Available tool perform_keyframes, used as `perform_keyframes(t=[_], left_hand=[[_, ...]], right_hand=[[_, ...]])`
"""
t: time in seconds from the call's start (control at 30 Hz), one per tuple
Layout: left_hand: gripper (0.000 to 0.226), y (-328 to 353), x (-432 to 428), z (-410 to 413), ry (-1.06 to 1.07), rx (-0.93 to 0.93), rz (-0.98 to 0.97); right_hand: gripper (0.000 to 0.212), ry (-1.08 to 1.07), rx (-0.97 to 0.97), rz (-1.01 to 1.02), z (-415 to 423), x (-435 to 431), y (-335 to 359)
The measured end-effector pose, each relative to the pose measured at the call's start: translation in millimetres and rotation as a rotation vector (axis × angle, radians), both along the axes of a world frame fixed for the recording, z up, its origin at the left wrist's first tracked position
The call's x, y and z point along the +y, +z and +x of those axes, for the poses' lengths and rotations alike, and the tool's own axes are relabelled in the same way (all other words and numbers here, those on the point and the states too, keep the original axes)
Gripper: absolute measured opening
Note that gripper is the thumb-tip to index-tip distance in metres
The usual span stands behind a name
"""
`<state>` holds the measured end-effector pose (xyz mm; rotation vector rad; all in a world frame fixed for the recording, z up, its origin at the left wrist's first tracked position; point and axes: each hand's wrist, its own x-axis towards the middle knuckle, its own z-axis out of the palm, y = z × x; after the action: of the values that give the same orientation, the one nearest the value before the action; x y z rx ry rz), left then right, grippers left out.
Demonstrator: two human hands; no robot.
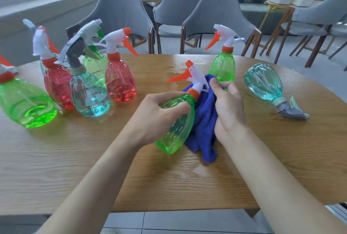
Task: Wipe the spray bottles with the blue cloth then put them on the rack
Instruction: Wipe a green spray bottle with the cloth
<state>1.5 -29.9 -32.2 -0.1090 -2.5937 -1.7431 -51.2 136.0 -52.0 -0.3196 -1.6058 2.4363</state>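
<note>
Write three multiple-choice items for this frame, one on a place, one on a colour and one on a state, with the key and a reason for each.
1. Where is the teal bottle that lies on its side?
A. On the table, to the right of both hands
B. On a chair seat
C. Inside the cluster at the left

2. What colour is the trigger on the green bottle held by the left hand?
A. Grey
B. Orange
C. Green

3. What is the right hand doing?
A. Resting flat on the wood
B. Gripping the blue cloth
C. Lifting a red bottle

Key:
1 A: it lies on the tabletop, apart from the other bottles.
2 B: the orange trigger juts out above the fingers.
3 B: its fingers curl round the cloth beside the held bottle.
</note>
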Motion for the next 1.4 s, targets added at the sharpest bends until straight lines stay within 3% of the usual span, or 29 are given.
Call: perform_keyframes(t=[0.1,0.23,0.33,0.4,0.57,0.77,0.97,1.17,1.23,1.4], left_hand=[[0.022,0.6,0.8,-0.1,-0.005,0.011,0.009],[0.023,4.7,-2.0,-1.9,-0.001,0.06,0.01],[0.028,6.3,-7.2,-1.9,-0.026,0.085,-0.018],[0.031,6.4,-11.1,-0.1,-0.053,0.099,-0.046],[0.03,7.0,-9.8,5.1,-0.092,0.101,-0.122],[0.037,3.9,-6.3,5.8,-0.022,0.123,-0.182],[0.064,0.4,-6.7,4.3,0.079,0.245,-0.407],[0.071,-4.4,-2.1,0.5,0.072,0.329,-0.509],[0.071,-5.3,-3.1,-0.3,0.073,0.324,-0.521],[0.066,-5.8,-0.4,1.0,0.087,0.337,-0.579]], right_hand=[[0.019,-0.032,0.039,0.066,1.6,-1.5,-0.2],[0.014,-0.115,0.234,0.312,6.2,1.5,6.0],[0.004,0.002,0.399,0.598,11.0,6.6,10.8],[0.009,0.068,0.422,0.688,11.0,9.7,10.5],[0.015,0.007,0.39,0.703,8.4,16.3,11.8],[0.022,-0.111,0.203,0.613,0.3,15.8,5.1],[0.016,-0.2,0.448,0.737,12.8,12.1,19.9],[0.012,-0.056,0.592,0.944,16.3,-4.2,5.3],[0.013,-0.046,0.597,0.973,12.5,-1.8,-0.9],[0.009,-0.069,0.465,0.826,10.6,0.0,-2.5]])
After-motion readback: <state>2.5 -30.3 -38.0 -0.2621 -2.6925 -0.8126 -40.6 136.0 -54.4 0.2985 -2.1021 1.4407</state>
